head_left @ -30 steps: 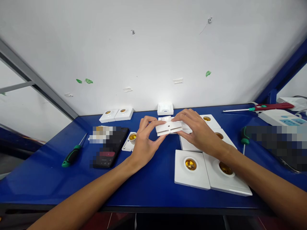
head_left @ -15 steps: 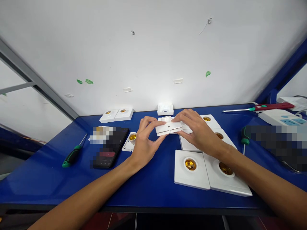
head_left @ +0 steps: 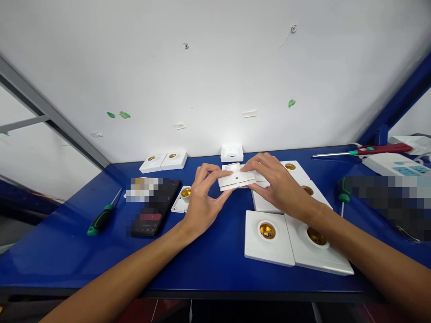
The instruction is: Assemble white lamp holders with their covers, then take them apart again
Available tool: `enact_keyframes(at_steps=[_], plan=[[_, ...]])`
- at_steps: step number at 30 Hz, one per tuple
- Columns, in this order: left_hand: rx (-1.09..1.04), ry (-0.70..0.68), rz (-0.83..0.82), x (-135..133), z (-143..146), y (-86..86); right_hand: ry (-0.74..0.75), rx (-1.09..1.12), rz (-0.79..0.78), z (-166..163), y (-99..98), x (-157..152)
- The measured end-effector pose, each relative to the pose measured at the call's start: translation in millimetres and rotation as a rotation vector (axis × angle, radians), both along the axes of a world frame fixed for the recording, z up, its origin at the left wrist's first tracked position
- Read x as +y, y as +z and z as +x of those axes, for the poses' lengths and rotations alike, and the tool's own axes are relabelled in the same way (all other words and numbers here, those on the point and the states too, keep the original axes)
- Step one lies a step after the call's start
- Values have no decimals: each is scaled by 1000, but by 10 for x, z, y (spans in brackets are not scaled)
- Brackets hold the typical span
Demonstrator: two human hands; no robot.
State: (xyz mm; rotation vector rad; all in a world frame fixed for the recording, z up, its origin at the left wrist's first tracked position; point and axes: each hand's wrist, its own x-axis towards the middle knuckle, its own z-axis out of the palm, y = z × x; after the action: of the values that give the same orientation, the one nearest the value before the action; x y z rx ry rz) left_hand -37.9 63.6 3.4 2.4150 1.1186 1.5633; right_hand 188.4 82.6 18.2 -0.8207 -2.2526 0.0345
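Observation:
Between my two hands, above the blue table, is a white square lamp holder [head_left: 237,180], tilted so that one edge with a small slot faces me. My left hand [head_left: 207,197] grips its left side, thumb below and fingers on top. On the right side my right hand [head_left: 274,179] pinches it the same way. Just left of my left hand lies a white base with a brass socket [head_left: 186,193], partly covered by the hand. Beneath my right forearm sit several white lamp holders [head_left: 269,244] with brass sockets, some partly hidden.
A white cover [head_left: 232,153] stands by the wall, and two small lamp holders [head_left: 174,160] sit at the back left. Leftward are a phone [head_left: 164,202] and a green-black screwdriver [head_left: 103,220]. Rightward lie another screwdriver [head_left: 344,190], a red-handled tool [head_left: 380,150] and a power strip [head_left: 397,166].

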Motion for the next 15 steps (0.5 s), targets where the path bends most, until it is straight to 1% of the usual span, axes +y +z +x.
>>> enact_keyframes(at_steps=[15], plan=[[3,4,9,1,6,14,6,-1,-1,5,4,2]])
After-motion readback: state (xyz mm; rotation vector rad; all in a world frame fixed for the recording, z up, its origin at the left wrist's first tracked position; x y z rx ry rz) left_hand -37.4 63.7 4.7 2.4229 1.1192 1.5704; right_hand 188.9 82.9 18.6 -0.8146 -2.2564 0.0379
